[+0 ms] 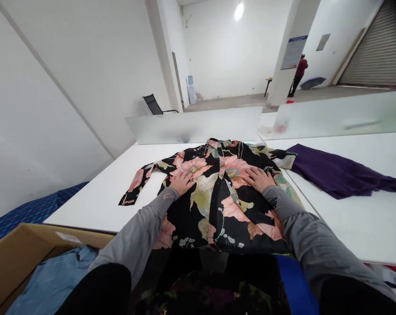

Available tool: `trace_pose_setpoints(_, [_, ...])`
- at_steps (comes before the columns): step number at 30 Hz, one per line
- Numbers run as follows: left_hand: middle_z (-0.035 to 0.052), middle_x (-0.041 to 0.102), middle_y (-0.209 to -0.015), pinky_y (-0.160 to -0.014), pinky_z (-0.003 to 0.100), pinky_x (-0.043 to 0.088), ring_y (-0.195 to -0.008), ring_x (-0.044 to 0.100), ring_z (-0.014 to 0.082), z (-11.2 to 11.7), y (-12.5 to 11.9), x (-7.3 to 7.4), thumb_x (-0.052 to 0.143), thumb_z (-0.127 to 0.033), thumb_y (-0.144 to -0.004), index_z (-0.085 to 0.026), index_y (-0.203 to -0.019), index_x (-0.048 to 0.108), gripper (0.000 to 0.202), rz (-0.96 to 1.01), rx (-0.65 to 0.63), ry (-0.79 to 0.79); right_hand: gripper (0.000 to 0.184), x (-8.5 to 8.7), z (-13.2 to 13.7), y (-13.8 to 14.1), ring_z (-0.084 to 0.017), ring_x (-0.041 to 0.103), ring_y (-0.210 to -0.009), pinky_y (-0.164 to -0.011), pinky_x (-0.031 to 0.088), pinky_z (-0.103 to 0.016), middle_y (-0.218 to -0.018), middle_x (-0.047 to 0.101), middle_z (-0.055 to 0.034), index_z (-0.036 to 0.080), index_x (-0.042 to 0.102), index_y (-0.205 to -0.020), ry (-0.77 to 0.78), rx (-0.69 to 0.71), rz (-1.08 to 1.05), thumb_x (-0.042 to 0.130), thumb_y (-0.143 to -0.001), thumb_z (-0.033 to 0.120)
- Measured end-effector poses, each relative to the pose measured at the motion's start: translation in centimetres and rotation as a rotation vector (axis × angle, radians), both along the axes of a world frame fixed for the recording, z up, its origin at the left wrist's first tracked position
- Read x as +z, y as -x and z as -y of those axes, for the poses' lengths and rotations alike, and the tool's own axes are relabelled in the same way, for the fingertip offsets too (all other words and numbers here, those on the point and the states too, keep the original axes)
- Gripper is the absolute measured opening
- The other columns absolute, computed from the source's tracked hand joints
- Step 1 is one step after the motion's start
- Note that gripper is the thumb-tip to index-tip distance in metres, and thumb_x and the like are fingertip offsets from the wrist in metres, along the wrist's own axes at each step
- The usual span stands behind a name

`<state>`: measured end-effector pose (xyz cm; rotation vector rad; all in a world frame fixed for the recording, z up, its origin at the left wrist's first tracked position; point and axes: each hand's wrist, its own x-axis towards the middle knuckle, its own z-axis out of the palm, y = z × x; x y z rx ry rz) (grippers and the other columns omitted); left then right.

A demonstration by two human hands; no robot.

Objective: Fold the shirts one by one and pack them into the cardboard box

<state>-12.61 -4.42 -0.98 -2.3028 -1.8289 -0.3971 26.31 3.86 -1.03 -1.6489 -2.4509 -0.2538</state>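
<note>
A black shirt (203, 205) with a large pink and green floral print lies front up on the white table, its collar toward the far side. One sleeve stretches out to the left; at the right, fabric reaches a purple garment. My left hand (182, 182) rests flat on the left chest of the shirt, fingers spread. On the right chest, my right hand (260, 179) lies flat as well, fingers extended. Neither hand grips the cloth. A loose patterned strip runs diagonally down the front between the button band and the right side.
The purple garment (336, 173) lies on the white table (99, 188) at right. Frosted dividers (198, 124) stand along the far edge. At lower left, a cardboard box (30, 238) holds blue clothing (58, 280). A person (299, 75) stands far off beside a pillar.
</note>
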Motion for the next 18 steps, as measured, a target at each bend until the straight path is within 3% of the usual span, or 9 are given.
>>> trace_pose_setpoints(3, [0.0105, 0.045, -0.145, -0.111, 0.050, 0.029, -0.134, 0.038, 0.0299, 1.6, 1.1, -0.3, 0.051, -0.043, -0.090, -0.024, -0.136, 0.049, 0.050, 0.054, -0.001, 0.059, 0.050, 0.1, 0.1, 0.0, -0.030, 0.031, -0.131, -0.102, 0.030, -0.062, -0.149, 0.038, -0.0051, 0.034, 0.042, -0.140, 0.002, -0.003, -0.023, 0.027, -0.096, 0.051])
trace_pose_setpoints(7, [0.0088, 0.047, -0.143, -0.111, 0.044, 0.030, -0.135, 0.038, 0.0239, 3.3, 1.6, -0.3, 0.045, -0.041, -0.094, -0.024, -0.138, 0.047, 0.047, 0.097, 0.014, 0.016, 0.048, 0.2, 0.3, 0.3, -0.031, 0.031, -0.131, -0.102, 0.027, -0.064, -0.148, 0.038, -0.0050, 0.036, 0.046, -0.137, 0.013, 0.015, -0.042, 0.028, -0.096, 0.051])
trace_pose_setpoints(18, [0.0090, 0.046, -0.144, -0.114, 0.039, 0.027, -0.136, 0.036, 0.0199, 3.5, 1.2, 0.5, 0.040, -0.037, -0.097, -0.018, -0.139, 0.044, 0.046, 0.053, -0.006, 0.019, 0.051, -0.2, 0.3, 1.4, -0.033, 0.035, -0.127, -0.100, 0.029, -0.066, -0.145, 0.042, -0.0085, 0.029, 0.048, -0.137, -0.010, -0.015, -0.091, 0.027, -0.095, 0.049])
